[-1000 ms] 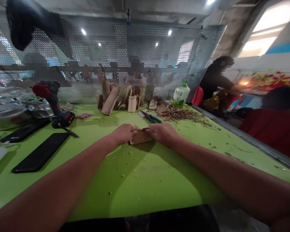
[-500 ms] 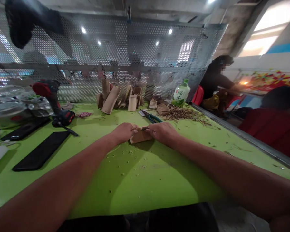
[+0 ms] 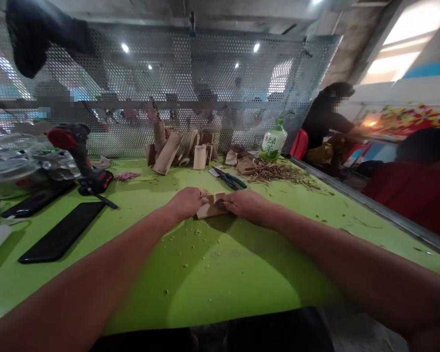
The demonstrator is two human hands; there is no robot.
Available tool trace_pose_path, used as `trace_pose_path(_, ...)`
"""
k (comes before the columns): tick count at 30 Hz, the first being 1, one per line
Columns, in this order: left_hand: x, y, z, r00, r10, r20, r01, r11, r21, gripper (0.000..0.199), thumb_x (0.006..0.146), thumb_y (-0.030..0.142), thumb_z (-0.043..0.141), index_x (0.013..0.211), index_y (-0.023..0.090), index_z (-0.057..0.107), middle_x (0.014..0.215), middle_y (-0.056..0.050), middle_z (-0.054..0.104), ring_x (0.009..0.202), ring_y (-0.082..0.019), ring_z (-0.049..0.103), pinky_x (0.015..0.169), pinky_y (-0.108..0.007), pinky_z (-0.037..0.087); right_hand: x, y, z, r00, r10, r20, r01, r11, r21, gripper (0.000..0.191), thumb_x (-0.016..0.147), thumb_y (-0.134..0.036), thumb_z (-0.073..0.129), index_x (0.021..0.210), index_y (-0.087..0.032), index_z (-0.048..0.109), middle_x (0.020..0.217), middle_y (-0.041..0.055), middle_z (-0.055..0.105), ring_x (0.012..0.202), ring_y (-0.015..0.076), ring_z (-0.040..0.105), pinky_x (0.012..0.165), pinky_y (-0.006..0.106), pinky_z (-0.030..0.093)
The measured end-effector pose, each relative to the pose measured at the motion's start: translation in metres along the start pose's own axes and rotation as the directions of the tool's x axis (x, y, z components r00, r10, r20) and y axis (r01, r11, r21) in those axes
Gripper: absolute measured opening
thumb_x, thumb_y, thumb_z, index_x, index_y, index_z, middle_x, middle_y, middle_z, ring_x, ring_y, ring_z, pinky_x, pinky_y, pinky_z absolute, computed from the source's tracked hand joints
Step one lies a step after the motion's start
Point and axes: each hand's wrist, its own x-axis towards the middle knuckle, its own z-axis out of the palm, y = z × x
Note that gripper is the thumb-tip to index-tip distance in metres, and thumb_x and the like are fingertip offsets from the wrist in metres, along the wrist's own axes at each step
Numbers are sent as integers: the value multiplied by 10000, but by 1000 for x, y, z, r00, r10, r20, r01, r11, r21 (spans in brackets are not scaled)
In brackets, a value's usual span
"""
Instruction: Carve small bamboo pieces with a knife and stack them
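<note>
Grasping, both bare hands: left hand (image 3: 188, 201), fingers closed on the left end of a light-brown, flat-faced block-like piece (image 3: 209, 210); right hand (image 3: 244, 203), fingers curled and pinching at its right end; whether a small tool sits in the right fingers, cannot tell. Position of piece: between the hands, tilted, low over the middle of a lime-green tabletop (image 3: 220, 288); contact with the surface hidden by shadow.

Nearer the wearer: pale crumbs (image 3: 198, 233), scattered. Just beyond the hands: pliers with teal handles and dark metal nose (image 3: 233, 182), lying flat. Behind: curved tan pieces (image 3: 167, 154), leaning in a cluster before a grey perforated metal screen (image 3: 220, 83). To the right: heap of thin brown shavings (image 3: 282, 172); green-capped, green-labelled clear bottle (image 3: 274, 142), upright. To the left: red-and-black cordless drill (image 3: 77, 156); small mound of pink bits (image 3: 127, 176); flat black rectangular slab (image 3: 62, 232). Beyond, right: dark-clothed person (image 3: 322, 122) beside a red chair (image 3: 299, 144)
</note>
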Motion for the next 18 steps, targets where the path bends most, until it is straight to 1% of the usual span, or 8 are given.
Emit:
trace_pose_path(2,-1,1,-1,1000,4,-2,-4,1000,6,371,913,281,459,1163,174,710,1082,-116,730,883,-233,650,719,-281,444,-1,1,3,999,17,31,-17,1000,-1,395,988,-416,404,968,-215,743,903,92,741,659,182,611,554,280,370)
trace_pose_path(4,-1,1,-1,1000,11,-1,-11,1000,12,371,917,289,455,1166,177,707,1078,-116,731,886,-233,650,715,-280,443,-3,1,4,999,25,30,-26,999,19,409,987,-435,391,983,-221,739,890,92,738,646,178,605,552,279,362)
trace_pose_path(7,0,-1,0,1000,24,7,-24,1000,2,372,926,305,450,1172,186,702,1060,-110,736,883,-231,653,710,-281,445,-6,-1,3,997,55,-58,-54,998,31,425,988,-481,374,1041,-243,722,867,73,732,649,168,597,560,268,345)
trace_pose_path(9,0,-3,1,999,45,4,-45,999,-8,368,930,311,451,1170,191,702,1063,-107,737,910,-235,655,735,-283,450,-7,-3,3,987,98,-130,-95,995,30,429,990,-494,368,1023,-243,714,833,61,724,651,162,588,553,259,324)
trace_pose_path(11,1,-4,2,998,56,-2,-56,998,-11,361,934,319,453,1159,193,705,1064,-108,737,942,-240,655,766,-285,454,-7,-5,2,980,121,-161,-119,993,19,417,989,-485,376,976,-235,709,810,55,718,649,157,582,546,255,306)
trace_pose_path(13,1,-4,2,999,48,-1,-48,999,-7,355,938,326,453,1148,194,707,1057,-107,738,940,-236,657,767,-281,456,-5,-7,1,983,118,-142,-121,993,-12,398,986,-470,389,965,-233,707,831,56,724,663,161,588,551,255,306)
trace_pose_path(14,1,-4,2,999,40,2,-40,999,-5,355,940,332,451,1145,197,707,1050,-104,739,927,-230,660,756,-275,457,-5,-8,0,986,116,-122,-119,993,-23,390,988,-462,388,989,-237,706,859,57,731,674,162,595,558,253,313)
trace_pose_path(18,1,-2,2,1000,16,0,-16,1000,24,356,945,344,446,1160,219,700,1020,-82,741,885,-209,665,730,-259,456,-5,-11,-4,995,85,-47,-88,994,-59,403,1006,-432,350,1157,-241,671,949,74,743,712,174,629,563,253,343)
